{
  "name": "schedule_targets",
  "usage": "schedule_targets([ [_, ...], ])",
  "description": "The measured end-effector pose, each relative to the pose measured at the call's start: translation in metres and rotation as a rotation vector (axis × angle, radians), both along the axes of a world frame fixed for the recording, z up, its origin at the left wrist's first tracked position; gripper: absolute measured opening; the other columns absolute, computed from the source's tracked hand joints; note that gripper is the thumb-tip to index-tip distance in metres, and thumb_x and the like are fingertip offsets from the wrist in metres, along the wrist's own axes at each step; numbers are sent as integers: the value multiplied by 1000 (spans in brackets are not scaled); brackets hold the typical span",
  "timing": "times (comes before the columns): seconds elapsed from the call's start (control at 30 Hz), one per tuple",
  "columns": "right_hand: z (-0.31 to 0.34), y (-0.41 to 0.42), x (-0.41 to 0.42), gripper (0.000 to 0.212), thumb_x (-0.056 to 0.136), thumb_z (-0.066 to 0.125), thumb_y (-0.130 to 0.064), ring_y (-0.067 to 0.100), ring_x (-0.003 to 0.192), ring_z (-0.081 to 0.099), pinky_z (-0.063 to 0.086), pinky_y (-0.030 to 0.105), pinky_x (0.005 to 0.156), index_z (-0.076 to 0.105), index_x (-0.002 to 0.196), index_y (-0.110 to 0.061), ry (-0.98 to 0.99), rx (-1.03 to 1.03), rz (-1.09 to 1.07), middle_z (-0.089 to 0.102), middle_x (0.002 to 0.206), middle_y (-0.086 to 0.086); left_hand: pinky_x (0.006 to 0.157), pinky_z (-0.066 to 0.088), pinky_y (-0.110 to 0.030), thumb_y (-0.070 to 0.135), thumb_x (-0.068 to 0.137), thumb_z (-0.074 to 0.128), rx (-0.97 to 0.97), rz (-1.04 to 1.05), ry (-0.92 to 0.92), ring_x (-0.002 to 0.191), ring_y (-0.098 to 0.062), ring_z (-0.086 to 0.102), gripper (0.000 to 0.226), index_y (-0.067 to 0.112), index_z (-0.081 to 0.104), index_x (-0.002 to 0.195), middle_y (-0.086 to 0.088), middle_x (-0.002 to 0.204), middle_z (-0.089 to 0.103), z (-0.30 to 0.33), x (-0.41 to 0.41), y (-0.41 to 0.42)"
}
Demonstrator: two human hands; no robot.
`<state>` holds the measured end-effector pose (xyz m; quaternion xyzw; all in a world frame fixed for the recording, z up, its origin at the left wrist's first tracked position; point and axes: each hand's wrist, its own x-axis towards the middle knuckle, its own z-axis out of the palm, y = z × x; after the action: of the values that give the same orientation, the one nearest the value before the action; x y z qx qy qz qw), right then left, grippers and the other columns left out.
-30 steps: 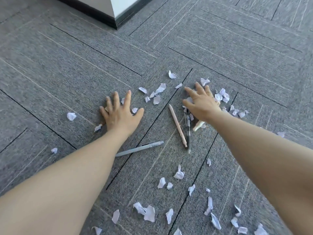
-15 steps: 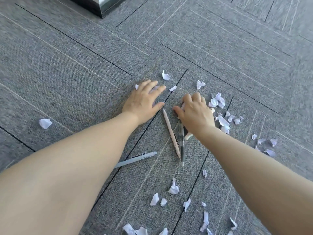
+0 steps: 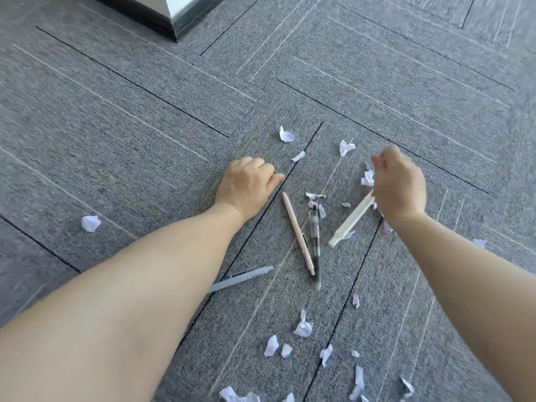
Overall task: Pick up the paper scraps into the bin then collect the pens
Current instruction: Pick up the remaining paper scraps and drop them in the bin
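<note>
Both hands had closed since a moment earlier: left hand [image 3: 248, 185] fisted, presumably on scraps, contents hidden; right hand [image 3: 398, 185] curled around paper scraps [image 3: 367, 178]. Gathering underway. Many scraps still lay on carpet [image 3: 145, 111], pens [image 3: 298, 233] untouched between hands. No bin visible.

Grey carpet floor [image 3: 145, 117]: scattered paper scraps [image 3: 302, 329], four pens [image 3: 298, 232] lying flat.

Print on the grey pen [image 3: 242, 280] and pink pen [image 3: 298, 232] is too small to read.
</note>
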<state>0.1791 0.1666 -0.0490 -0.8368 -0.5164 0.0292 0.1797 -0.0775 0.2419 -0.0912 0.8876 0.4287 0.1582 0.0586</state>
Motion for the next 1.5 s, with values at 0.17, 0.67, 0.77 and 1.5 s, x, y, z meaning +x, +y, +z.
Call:
schedule_targets([
  [0.17,-18,-21,20,43,101,30,-49,24,142,24,22,50,113,42,140,-36,42,-293,149,32,154,-5,59,34,-32,39,99,35,16,4,89,61,-22,47,42,15,52,69,-4,65,52,2,1,-4],
  [0.67,-30,-111,15,41,96,46,-46,28,118,46,38,46,100,58,118,-14,-14,-132,134,52,127,6,47,38,-31,37,99,38,-119,176,2,51,-29,51,45,15,43,60,-5,57,48,21,-24,-56],
  [0.77,-25,-119,9,28,100,41,-35,26,87,55,50,42,78,56,102,-10,-123,-102,95,57,101,9,57,49,-37,40,98,39,-121,180,-10,49,-25,48,47,15,45,59,-3,57,50,31,-24,-68],
  [1.5,265,-364,129,35,98,46,-26,18,57,43,31,24,53,41,67,-10,177,288,-620,46,59,3,47,21,-31,35,96,46,-534,-565,-838,42,-11,28,48,24,26,54,6,42,27,292,317,-328],
])
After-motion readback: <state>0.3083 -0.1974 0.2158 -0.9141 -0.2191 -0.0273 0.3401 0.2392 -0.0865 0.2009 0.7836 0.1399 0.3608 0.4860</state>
